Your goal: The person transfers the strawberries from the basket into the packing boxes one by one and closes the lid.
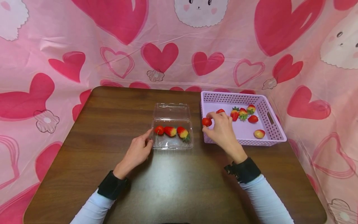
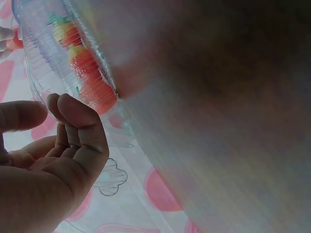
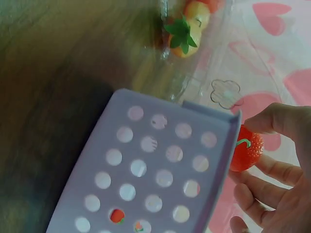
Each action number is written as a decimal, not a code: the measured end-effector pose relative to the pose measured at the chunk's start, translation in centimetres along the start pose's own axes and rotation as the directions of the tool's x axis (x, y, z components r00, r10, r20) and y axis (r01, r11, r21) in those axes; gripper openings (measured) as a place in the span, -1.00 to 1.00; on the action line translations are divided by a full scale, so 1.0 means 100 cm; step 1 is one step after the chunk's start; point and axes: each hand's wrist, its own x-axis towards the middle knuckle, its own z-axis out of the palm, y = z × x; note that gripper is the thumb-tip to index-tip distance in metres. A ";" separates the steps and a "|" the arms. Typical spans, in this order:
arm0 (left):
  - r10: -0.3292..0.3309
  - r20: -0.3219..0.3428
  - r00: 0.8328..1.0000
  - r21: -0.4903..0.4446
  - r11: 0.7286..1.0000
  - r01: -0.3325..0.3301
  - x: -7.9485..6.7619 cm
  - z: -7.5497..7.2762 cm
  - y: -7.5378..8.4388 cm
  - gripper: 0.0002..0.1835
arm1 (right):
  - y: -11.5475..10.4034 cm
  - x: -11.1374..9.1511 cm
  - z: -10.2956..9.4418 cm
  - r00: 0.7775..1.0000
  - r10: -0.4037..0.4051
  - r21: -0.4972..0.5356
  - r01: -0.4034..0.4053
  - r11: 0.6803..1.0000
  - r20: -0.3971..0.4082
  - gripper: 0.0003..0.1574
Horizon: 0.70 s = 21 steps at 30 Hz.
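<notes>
In the head view, a clear plastic clamshell box [image 1: 172, 145] lies with its lid folded back, holding three strawberries [image 1: 170, 131] in a row. My left hand [image 1: 137, 152] touches the box's left side with its fingertips, the index finger extended. On the right, my right hand [image 1: 223, 132] pinches a red strawberry [image 1: 207, 121] between thumb and fingers, over the left rim of a lilac basket [image 1: 243, 142]. The right wrist view shows this strawberry [image 3: 250, 148] with a small green stem, beside the basket wall [image 3: 146, 167].
Several more strawberries, among them a yellowish one [image 1: 259, 134], lie spread inside the basket. Box and basket stand side by side on a dark wooden table [image 1: 173, 186], with a strip of tabletop between them. Behind hangs a pink heart-patterned cloth [image 1: 184, 37].
</notes>
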 end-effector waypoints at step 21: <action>-0.002 -0.017 1.000 0.032 0.999 0.002 -0.001 -0.001 0.002 -0.42 | -0.018 -0.002 0.018 0.994 -0.099 0.034 0.097 0.995 0.044 -0.51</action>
